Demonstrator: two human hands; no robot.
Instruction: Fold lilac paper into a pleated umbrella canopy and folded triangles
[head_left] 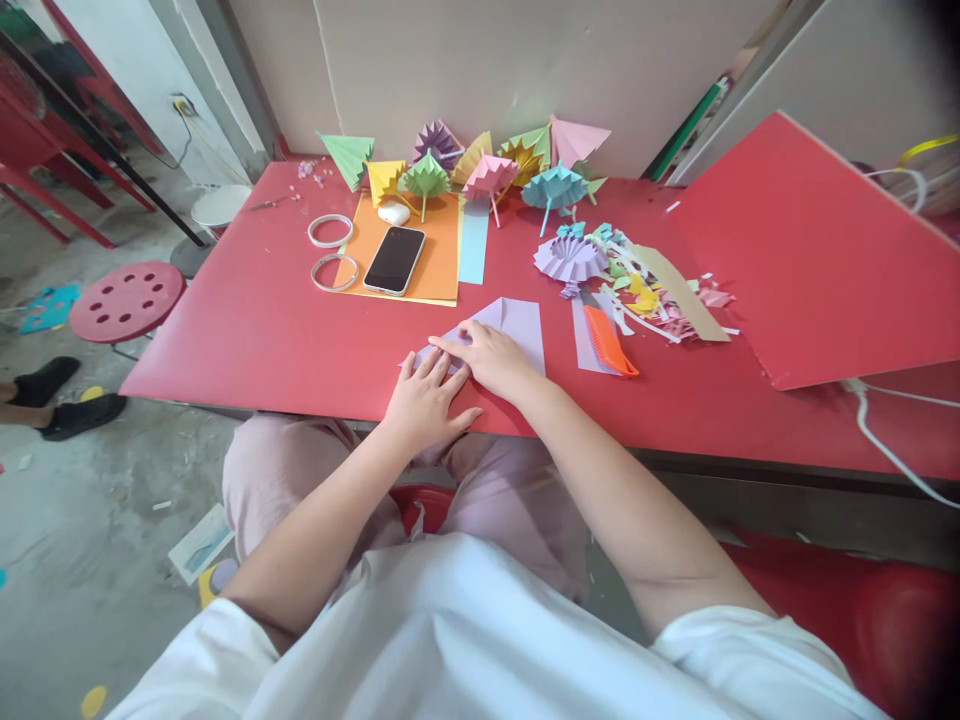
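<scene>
Hands both flat on lilac paper sheet near front edge of red bench. Left hand lies palm down, fingers spread, pressing sheet's left corner; no pinch. Right hand sits just beside it, partly overlapping, index finger stretched left along a fold line, other fingers loosely curled on the paper; nothing gripped betw. fingers. Sheet partly folded, far half sticks out beyond the hands.

Right of sheet: orange comb resting on another pale lilac piece, w/ pile of paper scraps behind it and a flat lilac pleated fan nearby. Left & further back: orange paper carrying a black phone, screen dark, and a white earbud case. Light blue strip lies just beside orange paper's right edge. Two clear tape rings to its left, well apart from hands.

Along back wall: row of folded paper umbrellas, green, yellow, purple, pink, teal. Large red board tilted up at bench's right end, white cable running below it. On floor at left: pink round stool and another person's dark shoes.
</scene>
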